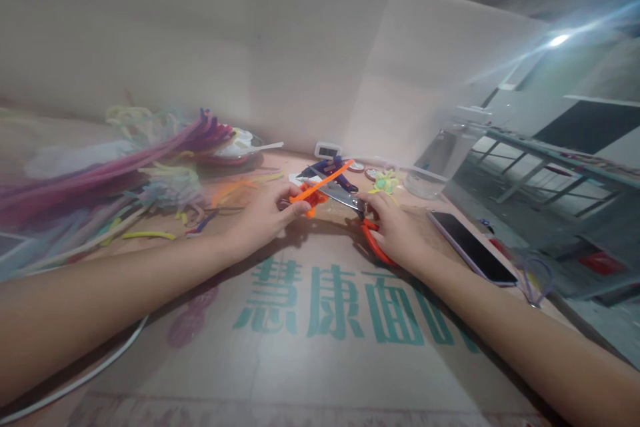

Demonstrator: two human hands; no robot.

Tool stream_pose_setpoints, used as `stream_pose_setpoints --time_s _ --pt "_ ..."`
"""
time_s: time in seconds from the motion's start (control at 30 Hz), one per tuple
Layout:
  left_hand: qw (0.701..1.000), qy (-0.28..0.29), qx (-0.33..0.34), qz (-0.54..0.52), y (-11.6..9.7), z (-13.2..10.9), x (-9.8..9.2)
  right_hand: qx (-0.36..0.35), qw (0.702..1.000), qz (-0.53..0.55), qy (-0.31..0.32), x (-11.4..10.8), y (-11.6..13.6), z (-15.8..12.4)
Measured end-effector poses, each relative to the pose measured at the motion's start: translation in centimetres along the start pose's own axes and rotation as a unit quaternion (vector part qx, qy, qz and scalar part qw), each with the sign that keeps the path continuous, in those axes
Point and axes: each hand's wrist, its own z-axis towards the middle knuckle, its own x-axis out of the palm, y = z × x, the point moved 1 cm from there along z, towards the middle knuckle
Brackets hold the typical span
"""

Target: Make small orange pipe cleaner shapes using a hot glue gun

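My left hand (273, 217) pinches an orange fuzzy strip piece (313, 199) near the middle of the view; one straight orange end points up and to the right. My right hand (393, 223) is closed on scissors (376, 243) with orange-red handles. The metal blades point left, apart from each other, and reach the orange piece. Whether they touch it I cannot tell. Just behind the blades lies a dark blue glue gun (340, 173).
Bundles of coloured fuzzy strips (115, 170) lie at the left, partly blurred. A phone (473, 247) lies on the right, near a clear plastic container (425, 181). A small white display (328, 150) stands at the back. A white cable (95, 371) crosses the lower left.
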Motion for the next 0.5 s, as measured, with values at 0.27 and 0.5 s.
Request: stream_pose_setpoints --time_s 0.27,0.5 --pt "1.000 -0.014 -0.004 0.001 0.4 0.0 -0.3 -0.016 1.000 0.003 -0.015 -0.2 -1.1 0.3" --pt "0.999 0.012 -0.027 -0.011 0.4 0.0 -0.1 -0.024 0.999 0.024 -0.007 -0.1 -1.7 0.2"
